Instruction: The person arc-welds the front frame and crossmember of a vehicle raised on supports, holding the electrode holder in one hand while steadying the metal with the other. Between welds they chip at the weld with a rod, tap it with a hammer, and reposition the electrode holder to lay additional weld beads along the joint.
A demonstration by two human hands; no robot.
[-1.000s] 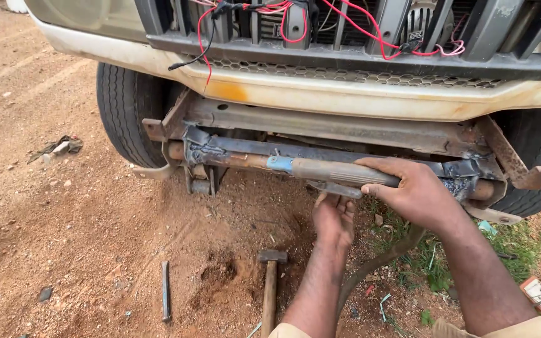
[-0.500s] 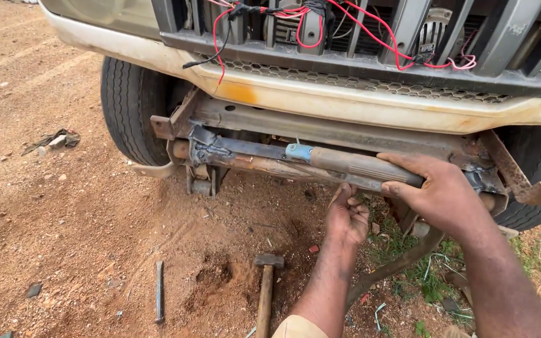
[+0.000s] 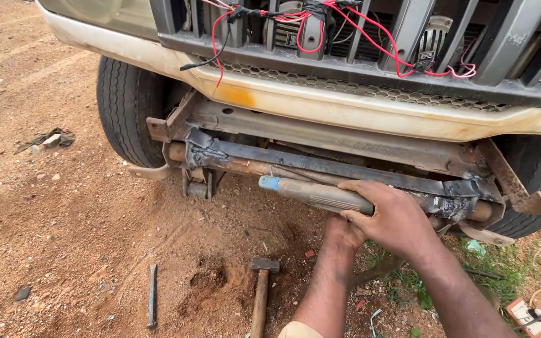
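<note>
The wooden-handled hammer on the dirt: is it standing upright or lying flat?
Lying flat: the wooden-handled hammer rests lengthwise on the red dirt ground, head toward the vehicle, untouched by either hand.

Outdoors in daylight, reddish-brown dirt ground (image 3: pixel 64 250) fills the left and lower frame, strewn with small stones. A patch of green grass (image 3: pixel 502 263) shows at lower right. A crumpled rag (image 3: pixel 48 139) lies at left.

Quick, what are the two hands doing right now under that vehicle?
Right hand: closed around a grey rod with a blue tip, held along the rusty front frame.
Left hand: tucked beneath the right one; its grip cannot be told.
</note>
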